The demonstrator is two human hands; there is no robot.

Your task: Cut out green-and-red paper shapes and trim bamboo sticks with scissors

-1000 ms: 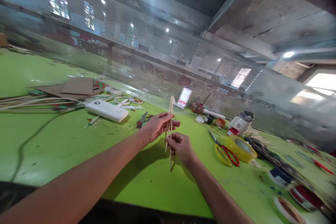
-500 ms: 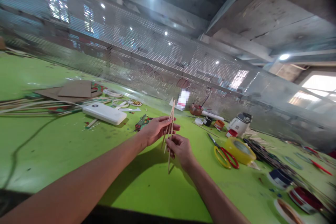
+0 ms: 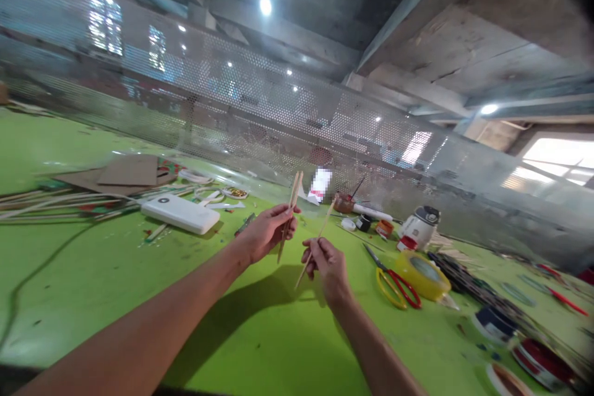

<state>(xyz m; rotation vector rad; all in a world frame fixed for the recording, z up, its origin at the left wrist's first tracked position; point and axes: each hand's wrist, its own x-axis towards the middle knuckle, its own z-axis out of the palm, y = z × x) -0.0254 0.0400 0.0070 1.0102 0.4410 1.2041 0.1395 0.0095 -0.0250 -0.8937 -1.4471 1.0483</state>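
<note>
Over the middle of the green table, my left hand (image 3: 273,232) is closed on a few thin wooden sticks (image 3: 293,190), which stand nearly upright and close together. To its right, my right hand (image 3: 326,260) pinches a single wooden stick (image 3: 327,218) that leans to the right, its lower end pointing down toward the table. A gap separates the two hands, and the single stick is apart from the others. Scissors (image 3: 394,284) with one yellow and one red handle lie to the right of my right hand.
A white power bank (image 3: 180,213) with a cable and cardboard pieces (image 3: 129,170) lie left. On the right are a yellow tape roll (image 3: 424,275), a white device (image 3: 420,226), small paint pots (image 3: 363,222) and larger jars (image 3: 495,322). A perforated screen (image 3: 260,111) stands behind the table (image 3: 260,340).
The hands have moved apart. One stick, earlier beside the others, is now drawn away to the right in my right hand, while my left hand keeps the rest.
</note>
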